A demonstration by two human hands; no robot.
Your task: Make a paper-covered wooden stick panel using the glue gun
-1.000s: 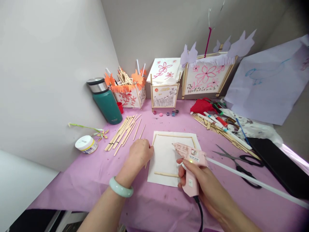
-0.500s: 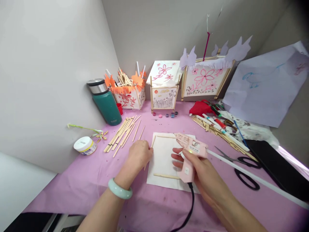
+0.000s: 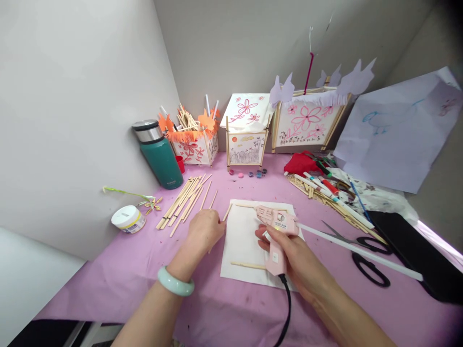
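My left hand point(image 3: 205, 227) is closed around a thin wooden stick point(image 3: 227, 212), whose upper end shows past the fingers at the left edge of a white paper sheet point(image 3: 240, 236). In my right hand point(image 3: 285, 243) is a pink glue gun point(image 3: 277, 255), its nozzle pointing left above the sheet. A long white glue stick point(image 3: 358, 249) juts from the gun's back, and a black cord point(image 3: 287, 308) hangs below its handle. One wooden stick point(image 3: 248, 265) lies along the sheet's lower part. Another lies along its top edge, partly hidden behind the gun.
Loose wooden sticks point(image 3: 184, 200) lie left of the sheet, near a green bottle point(image 3: 161, 159) and a white jar point(image 3: 128, 219). Black-handled scissors point(image 3: 371, 270) and a black flat object point(image 3: 401, 250) are at right. Decorated paper boxes point(image 3: 247, 147) stand along the back wall.
My left hand has shifted slightly left with the stick, off the sheet's edge. My right hand has drawn the glue gun a little left and down.
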